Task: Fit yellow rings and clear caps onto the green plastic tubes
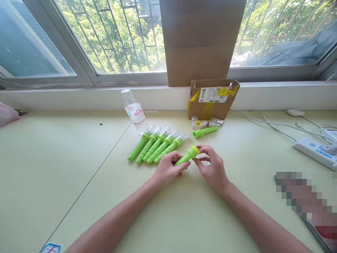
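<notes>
My left hand is closed around the lower part of a green plastic tube, which tilts up to the right. A yellow ring sits around the tube's wider top end. My right hand pinches that end at the ring with thumb and fingers. Left of my hands, several green tubes with clear caps lie side by side in a slanted row. Beyond my right hand lies a loose green tube with no cap. Behind it are clear caps, small white parts and another yellow ring.
A water bottle leans behind the row. An open cardboard box stands by the window wall. At the right are a power strip with cables and a flat, pixelated device. A seam runs across the table.
</notes>
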{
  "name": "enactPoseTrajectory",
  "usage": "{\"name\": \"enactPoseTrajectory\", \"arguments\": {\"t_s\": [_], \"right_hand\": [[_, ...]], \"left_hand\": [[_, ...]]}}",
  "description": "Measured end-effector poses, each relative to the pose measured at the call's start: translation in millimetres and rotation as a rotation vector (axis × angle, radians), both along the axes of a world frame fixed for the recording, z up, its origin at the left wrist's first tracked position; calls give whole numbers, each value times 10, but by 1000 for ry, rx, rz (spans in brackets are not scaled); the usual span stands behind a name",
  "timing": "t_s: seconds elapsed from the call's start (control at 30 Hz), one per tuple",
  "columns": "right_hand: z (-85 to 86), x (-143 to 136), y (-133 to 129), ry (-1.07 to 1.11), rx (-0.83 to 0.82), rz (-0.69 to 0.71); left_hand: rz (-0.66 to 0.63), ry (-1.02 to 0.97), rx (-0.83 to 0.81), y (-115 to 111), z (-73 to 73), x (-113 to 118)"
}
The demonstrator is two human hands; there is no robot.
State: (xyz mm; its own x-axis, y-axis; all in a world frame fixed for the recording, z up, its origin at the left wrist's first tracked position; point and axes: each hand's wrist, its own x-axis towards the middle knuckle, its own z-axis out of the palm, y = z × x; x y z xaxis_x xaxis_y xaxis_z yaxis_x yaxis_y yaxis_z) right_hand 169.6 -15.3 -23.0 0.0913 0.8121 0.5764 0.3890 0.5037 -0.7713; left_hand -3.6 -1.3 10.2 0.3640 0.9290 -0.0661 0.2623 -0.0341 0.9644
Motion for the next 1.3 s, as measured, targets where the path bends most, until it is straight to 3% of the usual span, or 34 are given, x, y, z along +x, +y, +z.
{"name": "enactPoseTrajectory", "arguments": {"t_s": [0.3,0.5,0.63,1.0,1.3], "right_hand": [[-4,27,8,-2,-24,6],[-7,27,23,7,-113,46],[-15,30,37,-14,-141,87],[-44,15,18,-51,4,13],[-30,27,16,-48,32,-6]], "left_hand": [[-49,119,159,0,-12,-14],[-64,122,126,17,-28,-13],[-67,57,21,29,-12,-16],[-83,33,-54,15,22,-21],[-148,52,60,-8,43,2]]}}
